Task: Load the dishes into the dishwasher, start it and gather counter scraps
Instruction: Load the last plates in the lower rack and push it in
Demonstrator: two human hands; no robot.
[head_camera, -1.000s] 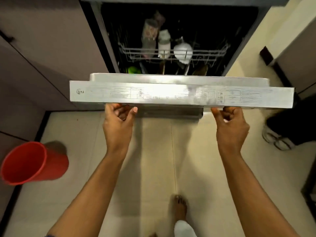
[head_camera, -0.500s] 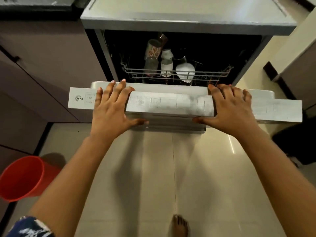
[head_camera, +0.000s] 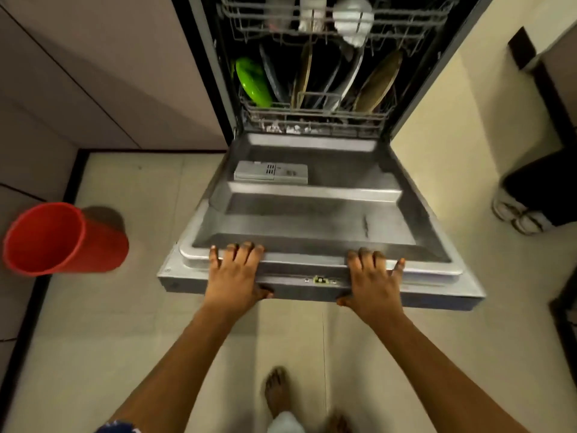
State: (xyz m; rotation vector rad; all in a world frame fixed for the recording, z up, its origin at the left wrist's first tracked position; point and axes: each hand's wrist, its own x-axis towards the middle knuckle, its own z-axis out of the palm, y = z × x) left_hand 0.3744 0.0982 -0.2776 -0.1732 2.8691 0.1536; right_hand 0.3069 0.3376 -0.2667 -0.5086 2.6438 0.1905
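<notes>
Dishwasher (head_camera: 209, 57) stands open under the counter, between the cabinet (head_camera: 93, 73) on the left and a pale wall on the right. The door (head_camera: 312, 214) hangs dropped almost flat, inner face up, and takes up most of the floor (head_camera: 125, 339) in front.

Task's things are the dishes, and they are already inside. The lower rack (head_camera: 315, 115) holds plates (head_camera: 377, 82) on edge, with a green plate (head_camera: 253, 81) at its left end. The upper rack (head_camera: 249, 23) carries a white bowl (head_camera: 352, 18) and some cups, too blurred to sort. The detergent dispenser (head_camera: 271, 172) sits shut on the door's inner face.

Left hand (head_camera: 232, 273) and right hand (head_camera: 373, 276) both hold the door's free edge. Fingers are spread over the inner rim and thumbs tucked under the outer face, so each hand clamps the edge. The hands sit either side of the latch (head_camera: 320, 280), probably to carry the door's weight evenly and keep it from twisting. Loading looks done, so closing the door and starting the machine is likely next. One still picture does not show which way the door is going.

A red bucket (head_camera: 62, 239) stands on the floor to the left, well apart from the door. Another person's shoes (head_camera: 515, 214) are close to the door's right side, the only near obstacle. A bare foot (head_camera: 276, 392) stands behind the door's edge, out of its swing.
</notes>
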